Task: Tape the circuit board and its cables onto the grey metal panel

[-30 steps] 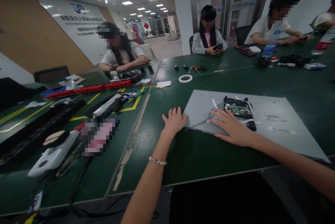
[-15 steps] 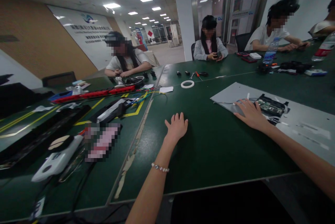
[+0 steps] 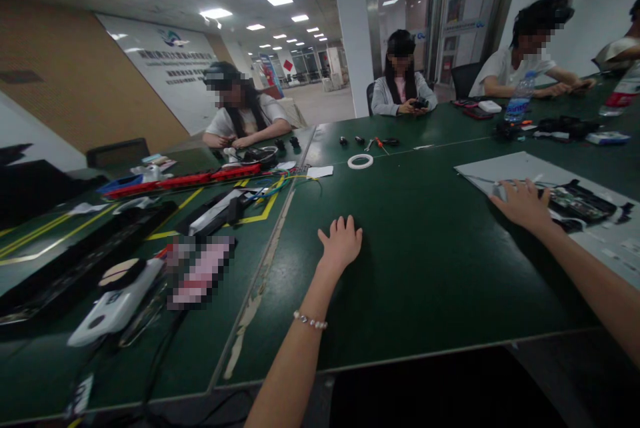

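Observation:
My left hand (image 3: 341,242) lies on the green table (image 3: 400,268) with its fingers spread, and nothing is under it that I can see. A beaded bracelet (image 3: 310,321) circles that wrist. Over to the right, my right hand (image 3: 526,208) rests palm down on the near left part of a flat grey-white panel (image 3: 493,167), fingers apart. Beside its fingertips sits a black frame with an exposed circuit board (image 3: 580,196), along with some white pieces. A small greyish item (image 3: 499,192) shows at the thumb side, too blurred to name.
A white tape ring (image 3: 360,161) and a screwdriver (image 3: 381,146) lie farther back. On the left are a phone (image 3: 203,271), a white device (image 3: 113,311), a long black housing (image 3: 85,268) and red strips (image 3: 185,181). Several people sit around the table; a water bottle (image 3: 520,100) stands at right.
The panel with the circuit board has slid to the right across the table, and my right hand has travelled right with it. My left hand has stayed in place.

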Action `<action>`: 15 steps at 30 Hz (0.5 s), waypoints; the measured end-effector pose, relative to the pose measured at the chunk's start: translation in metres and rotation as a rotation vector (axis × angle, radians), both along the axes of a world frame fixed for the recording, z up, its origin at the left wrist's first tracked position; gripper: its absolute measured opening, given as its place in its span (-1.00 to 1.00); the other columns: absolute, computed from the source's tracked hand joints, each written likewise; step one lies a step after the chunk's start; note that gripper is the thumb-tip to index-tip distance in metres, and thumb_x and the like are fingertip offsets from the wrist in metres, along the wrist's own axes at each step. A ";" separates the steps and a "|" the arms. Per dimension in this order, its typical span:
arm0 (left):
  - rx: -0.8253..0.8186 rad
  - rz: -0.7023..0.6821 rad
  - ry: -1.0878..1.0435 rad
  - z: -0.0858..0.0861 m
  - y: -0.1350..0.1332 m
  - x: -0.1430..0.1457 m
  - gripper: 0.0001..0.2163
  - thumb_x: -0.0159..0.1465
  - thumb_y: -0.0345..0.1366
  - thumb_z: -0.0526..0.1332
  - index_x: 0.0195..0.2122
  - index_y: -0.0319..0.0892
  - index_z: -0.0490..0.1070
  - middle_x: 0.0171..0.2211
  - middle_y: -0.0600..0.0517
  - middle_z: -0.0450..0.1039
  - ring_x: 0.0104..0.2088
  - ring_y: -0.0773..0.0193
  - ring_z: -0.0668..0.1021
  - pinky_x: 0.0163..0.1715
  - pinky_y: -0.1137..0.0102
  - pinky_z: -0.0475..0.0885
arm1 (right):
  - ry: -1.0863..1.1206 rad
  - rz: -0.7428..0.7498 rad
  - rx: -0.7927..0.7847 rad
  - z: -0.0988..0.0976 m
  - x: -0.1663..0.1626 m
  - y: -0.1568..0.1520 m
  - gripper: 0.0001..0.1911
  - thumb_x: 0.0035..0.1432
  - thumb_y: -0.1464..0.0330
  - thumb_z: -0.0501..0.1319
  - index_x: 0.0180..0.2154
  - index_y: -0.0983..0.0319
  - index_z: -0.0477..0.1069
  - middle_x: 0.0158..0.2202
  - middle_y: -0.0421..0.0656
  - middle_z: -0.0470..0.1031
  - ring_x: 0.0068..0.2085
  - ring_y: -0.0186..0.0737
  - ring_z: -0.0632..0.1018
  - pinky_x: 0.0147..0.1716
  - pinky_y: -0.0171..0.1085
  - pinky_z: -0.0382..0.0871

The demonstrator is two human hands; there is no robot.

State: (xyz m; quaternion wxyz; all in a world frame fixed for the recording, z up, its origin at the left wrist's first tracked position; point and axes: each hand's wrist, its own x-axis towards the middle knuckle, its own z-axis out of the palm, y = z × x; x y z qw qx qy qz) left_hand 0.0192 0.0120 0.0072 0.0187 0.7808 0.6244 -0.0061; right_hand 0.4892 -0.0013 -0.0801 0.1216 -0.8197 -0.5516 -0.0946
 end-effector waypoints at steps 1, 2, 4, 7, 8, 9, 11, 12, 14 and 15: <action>0.000 -0.005 -0.003 -0.001 0.000 0.000 -0.46 0.36 -0.06 -0.28 0.29 -0.18 0.00 0.32 -0.19 -0.03 0.30 -0.08 0.07 0.14 -0.27 -0.04 | 0.006 -0.009 0.003 -0.001 0.007 0.001 -0.28 0.20 -0.08 -0.19 0.20 0.21 0.16 0.23 0.09 0.10 0.25 0.23 0.01 0.11 0.30 -0.21; 0.000 -0.008 -0.006 -0.001 0.001 -0.001 -0.45 0.36 -0.06 -0.28 0.29 -0.18 0.00 0.32 -0.20 -0.03 0.30 -0.09 0.06 0.13 -0.28 -0.04 | 0.011 -0.013 0.006 -0.001 0.014 0.002 -0.28 0.19 -0.08 -0.17 0.19 0.23 0.16 0.22 0.10 0.12 0.25 0.23 0.02 0.12 0.28 -0.19; -0.006 -0.009 -0.009 -0.003 0.001 -0.001 -0.45 0.36 -0.05 -0.28 0.30 -0.18 0.00 0.32 -0.20 -0.04 0.30 -0.09 0.06 0.14 -0.28 -0.04 | 0.019 -0.011 0.013 -0.001 0.026 0.003 -0.27 0.18 -0.08 -0.14 0.18 0.27 0.18 0.19 0.13 0.15 0.24 0.22 0.04 0.11 0.24 -0.14; -0.010 -0.007 -0.011 -0.003 0.001 -0.001 -0.45 0.36 -0.05 -0.28 0.30 -0.17 -0.01 0.33 -0.20 -0.05 0.31 -0.08 0.05 0.14 -0.26 -0.05 | 0.029 0.010 0.017 0.000 0.041 0.003 -0.26 0.16 -0.08 -0.08 0.17 0.28 0.21 0.16 0.14 0.20 0.22 0.23 0.07 0.11 0.21 -0.10; -0.013 -0.006 -0.010 -0.003 0.001 -0.001 -0.45 0.36 -0.05 -0.27 0.30 -0.17 -0.01 0.33 -0.20 -0.05 0.31 -0.08 0.05 0.15 -0.26 -0.05 | 0.032 0.019 0.022 0.001 0.045 0.002 -0.27 0.15 -0.08 -0.06 0.16 0.29 0.22 0.16 0.13 0.21 0.22 0.23 0.08 0.12 0.20 -0.10; -0.018 -0.004 -0.008 -0.002 0.001 -0.001 -0.45 0.36 -0.05 -0.26 0.30 -0.18 -0.02 0.33 -0.20 -0.06 0.31 -0.08 0.05 0.15 -0.26 -0.06 | 0.036 0.028 0.030 0.002 0.047 0.001 -0.28 0.14 -0.06 -0.04 0.16 0.29 0.23 0.15 0.13 0.22 0.22 0.22 0.08 0.13 0.18 -0.10; -0.028 -0.005 -0.005 -0.001 0.000 0.000 -0.45 0.36 -0.05 -0.26 0.30 -0.19 -0.02 0.33 -0.21 -0.07 0.31 -0.09 0.04 0.14 -0.26 -0.06 | 0.047 0.046 0.056 0.005 0.052 -0.002 -0.31 0.15 -0.03 -0.01 0.15 0.29 0.24 0.14 0.11 0.24 0.22 0.17 0.10 0.15 0.12 -0.10; -0.032 -0.006 -0.004 -0.001 0.000 0.000 -0.45 0.36 -0.05 -0.26 0.30 -0.20 -0.02 0.33 -0.21 -0.07 0.31 -0.10 0.04 0.14 -0.27 -0.06 | 0.053 0.052 0.075 0.007 0.054 -0.004 -0.32 0.16 -0.01 -0.03 0.16 0.30 0.23 0.14 0.10 0.24 0.22 0.13 0.12 0.17 0.07 -0.08; -0.034 -0.008 -0.002 -0.001 0.000 0.000 -0.45 0.36 -0.05 -0.26 0.30 -0.21 -0.02 0.33 -0.22 -0.07 0.31 -0.10 0.04 0.14 -0.27 -0.06 | 0.065 0.037 0.131 0.012 0.062 -0.009 -0.33 0.21 0.04 -0.08 0.18 0.36 0.19 0.14 0.12 0.24 0.20 0.04 0.18 0.17 -0.05 -0.01; -0.030 -0.009 0.000 -0.002 0.000 0.000 -0.45 0.36 -0.06 -0.26 0.30 -0.21 -0.03 0.33 -0.22 -0.06 0.31 -0.10 0.05 0.14 -0.27 -0.06 | 0.092 -0.001 0.179 0.014 0.068 -0.013 -0.32 0.22 0.06 -0.09 0.19 0.39 0.18 0.13 0.13 0.25 0.17 0.02 0.23 0.15 -0.09 0.05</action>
